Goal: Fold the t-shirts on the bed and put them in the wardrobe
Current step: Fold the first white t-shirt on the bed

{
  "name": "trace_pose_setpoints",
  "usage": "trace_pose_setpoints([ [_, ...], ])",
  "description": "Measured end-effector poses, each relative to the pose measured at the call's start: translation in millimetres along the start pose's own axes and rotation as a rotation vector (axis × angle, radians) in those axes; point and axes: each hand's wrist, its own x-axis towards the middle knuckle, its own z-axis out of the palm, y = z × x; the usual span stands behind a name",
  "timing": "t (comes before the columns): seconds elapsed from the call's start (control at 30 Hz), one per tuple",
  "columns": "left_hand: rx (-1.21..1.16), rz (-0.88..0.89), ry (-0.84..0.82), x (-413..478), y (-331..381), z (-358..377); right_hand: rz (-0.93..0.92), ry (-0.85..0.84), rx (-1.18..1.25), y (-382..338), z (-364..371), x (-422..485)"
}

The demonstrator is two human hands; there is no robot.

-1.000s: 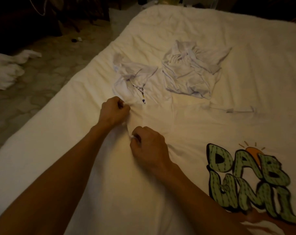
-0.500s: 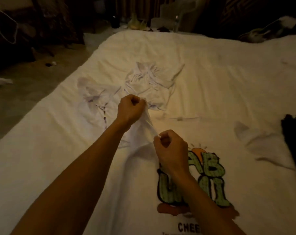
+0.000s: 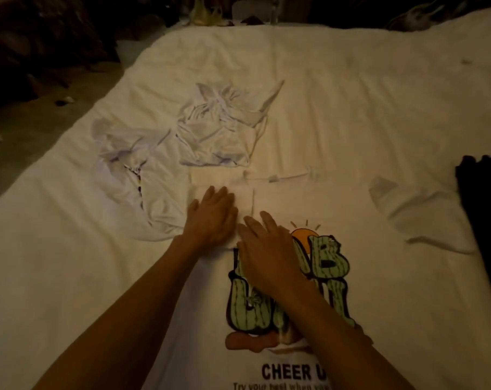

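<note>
White t-shirt (image 3: 283,201) lengthwise, collar (image 3: 278,177) far (print (image 3: 330,261) upright).

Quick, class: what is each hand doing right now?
Left hand: open, flat on the printed t-shirt.
Right hand: open, flat on the same t-shirt's print.

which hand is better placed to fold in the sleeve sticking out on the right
Probably the right hand: it lies flat on the t-shirt print, nearer that sleeve. The left hand presses the folded side, farther away.
</note>
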Motion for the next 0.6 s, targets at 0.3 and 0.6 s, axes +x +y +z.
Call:
trace_pose_setpoints([
  [0.3,0.167,-0.082,-0.083,2.9,3.1,6.3,0.044,-0.167,0.091,15.7,-2.4,10.3],
  [0.6,0.164,0.053,0.013,-0.8,78.3,-25.2,0.407,0.251,0.462,63.4,-64.4,-30.8],
])
